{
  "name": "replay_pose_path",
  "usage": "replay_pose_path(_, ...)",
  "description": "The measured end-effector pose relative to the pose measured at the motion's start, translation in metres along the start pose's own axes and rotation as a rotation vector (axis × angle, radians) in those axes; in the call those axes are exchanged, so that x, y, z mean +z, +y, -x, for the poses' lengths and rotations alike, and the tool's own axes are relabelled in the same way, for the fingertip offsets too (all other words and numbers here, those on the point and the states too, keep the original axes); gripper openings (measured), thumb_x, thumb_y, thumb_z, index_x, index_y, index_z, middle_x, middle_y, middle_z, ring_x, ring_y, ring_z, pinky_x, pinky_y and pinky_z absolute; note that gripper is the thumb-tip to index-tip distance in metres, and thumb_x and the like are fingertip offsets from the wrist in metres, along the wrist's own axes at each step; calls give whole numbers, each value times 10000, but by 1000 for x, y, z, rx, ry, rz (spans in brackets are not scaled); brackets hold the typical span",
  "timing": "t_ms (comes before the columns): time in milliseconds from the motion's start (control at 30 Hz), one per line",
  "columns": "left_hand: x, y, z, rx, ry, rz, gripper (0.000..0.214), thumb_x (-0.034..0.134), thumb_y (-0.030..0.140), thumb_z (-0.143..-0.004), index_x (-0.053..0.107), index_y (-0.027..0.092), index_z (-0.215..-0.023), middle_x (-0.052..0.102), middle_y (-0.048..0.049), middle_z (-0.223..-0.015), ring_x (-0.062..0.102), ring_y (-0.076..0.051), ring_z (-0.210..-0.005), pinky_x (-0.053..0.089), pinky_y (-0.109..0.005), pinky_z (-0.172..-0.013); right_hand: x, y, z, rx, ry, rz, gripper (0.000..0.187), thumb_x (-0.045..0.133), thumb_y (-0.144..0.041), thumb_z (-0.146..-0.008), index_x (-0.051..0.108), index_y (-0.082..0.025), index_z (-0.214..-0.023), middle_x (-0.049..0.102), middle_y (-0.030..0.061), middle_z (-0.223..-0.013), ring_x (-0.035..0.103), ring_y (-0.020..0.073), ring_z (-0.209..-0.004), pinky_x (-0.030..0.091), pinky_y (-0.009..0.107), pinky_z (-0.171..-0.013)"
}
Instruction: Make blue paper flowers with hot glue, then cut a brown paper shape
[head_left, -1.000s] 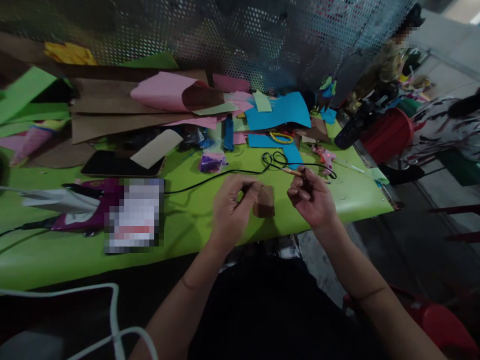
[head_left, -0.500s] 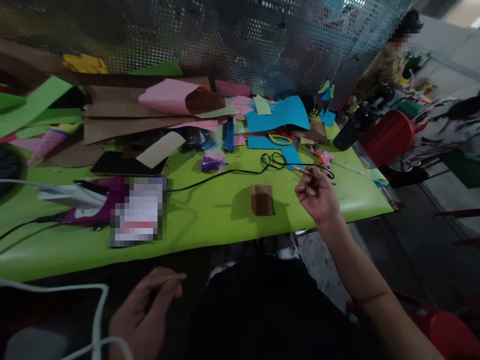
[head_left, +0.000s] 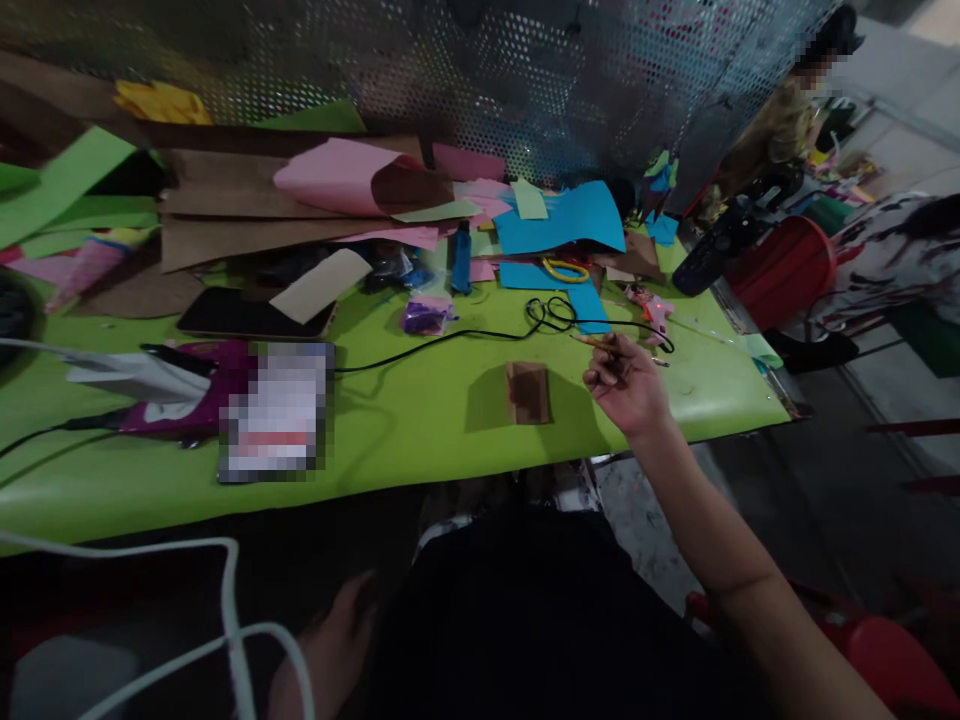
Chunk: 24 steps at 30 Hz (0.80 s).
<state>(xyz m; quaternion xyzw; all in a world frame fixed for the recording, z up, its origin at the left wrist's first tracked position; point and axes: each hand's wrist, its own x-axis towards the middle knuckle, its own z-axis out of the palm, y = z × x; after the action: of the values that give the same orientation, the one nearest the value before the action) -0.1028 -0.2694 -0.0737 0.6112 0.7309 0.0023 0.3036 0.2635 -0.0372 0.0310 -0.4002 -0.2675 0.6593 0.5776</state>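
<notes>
My right hand (head_left: 626, 385) is over the right part of the green table, its fingers closed on a pencil (head_left: 598, 343). The pencil lies nearly level, its tip pointing left. To the left of that hand a small brown cardboard piece (head_left: 528, 393) rests on the table, apart from my fingers. My left hand (head_left: 330, 645) hangs low, below the table's front edge, near my dark clothing. It is dim and smeared, so its fingers do not show clearly. White cables (head_left: 234, 620) pass in front of it.
A phone-like device (head_left: 277, 415) and a purple tissue pack (head_left: 187, 395) lie on the left. A black cable (head_left: 442, 337) crosses the table towards a pink glue gun (head_left: 654, 308). Coloured paper (head_left: 330, 178) and yellow-handled scissors (head_left: 566, 270) are behind. A person (head_left: 780, 130) is at far right.
My left hand has dropped lower and a little to the right, into shadow. My right hand has shifted slightly left with the pencil. The cardboard piece stays in place.
</notes>
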Motion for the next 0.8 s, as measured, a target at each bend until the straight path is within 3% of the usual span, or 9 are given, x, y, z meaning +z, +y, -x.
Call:
replay_pose_path(33,5,7,-9,45,4,25,474,405,298,-916,679,269,-1301,808,-72,-1043,766,-319,-1035,626,-470,-889,0,1,0,11,-3,-2,228,775,-380,-771,602,-246,-831,585,-91,-633,381,57,-426,515,226,-586)
replay_pose_path(133,0,43,-19,412,75,78,493,517,257,-907,618,319,-1386,712,-15,-1356,685,-261,-1241,598,-426,-1018,-2,3,-2,18,12,-2,225,779,-371,-749,607,-240,-813,568,-90,-604,398,61,-433,511,225,-585)
replay_pose_path(233,-32,95,-16,802,194,102,384,533,272,-983,634,356,-1344,731,25,-1320,727,-175,-1147,613,-343,-989,-4,8,-5,-34,34,62,212,761,-377,-746,638,-240,-853,543,-94,-568,401,68,-432,498,220,-565)
replay_pose_path(333,-67,146,-30,1067,437,70,371,532,186,-983,653,252,-1327,713,-30,-1354,674,-180,-1246,543,-357,-1098,-3,13,-9,-82,58,159,224,752,-375,-717,655,-236,-863,585,-76,-619,483,75,-493,487,209,-557)
replay_pose_path(400,-82,172,-52,1113,517,-9,364,524,199,-993,654,213,-1333,678,-48,-1406,586,-230,-1369,441,-449,-1203,-1,15,-11,-91,56,225,217,750,-369,-699,650,-230,-832,617,-55,-672,564,88,-580,477,202,-557)
replay_pose_path(500,-87,189,-91,1081,455,-131,384,502,276,-1016,637,188,-1365,605,-77,-1490,477,-267,-1469,321,-528,-1267,2,17,-14,-103,15,351,201,741,-361,-703,653,-221,-817,637,-33,-689,592,103,-620,444,206,-540)
replay_pose_path(633,-78,184,-122,1011,313,-206,422,522,389,-1010,627,208,-1376,623,-96,-1467,526,-294,-1426,253,-620,-1263,3,17,-20,-133,-40,509,175,743,-317,-697,673,-204,-810,654,-15,-685,570,106,-600,429,221,-538)
replay_pose_path(800,-71,175,-121,945,261,-200,512,493,467,-1015,521,252,-1478,537,-76,-1552,482,-292,-1460,222,-617,-1259,3,18,-29,-197,-86,658,183,749,-343,-734,662,-202,-811,643,-13,-676,553,113,-585,436,234,-521)
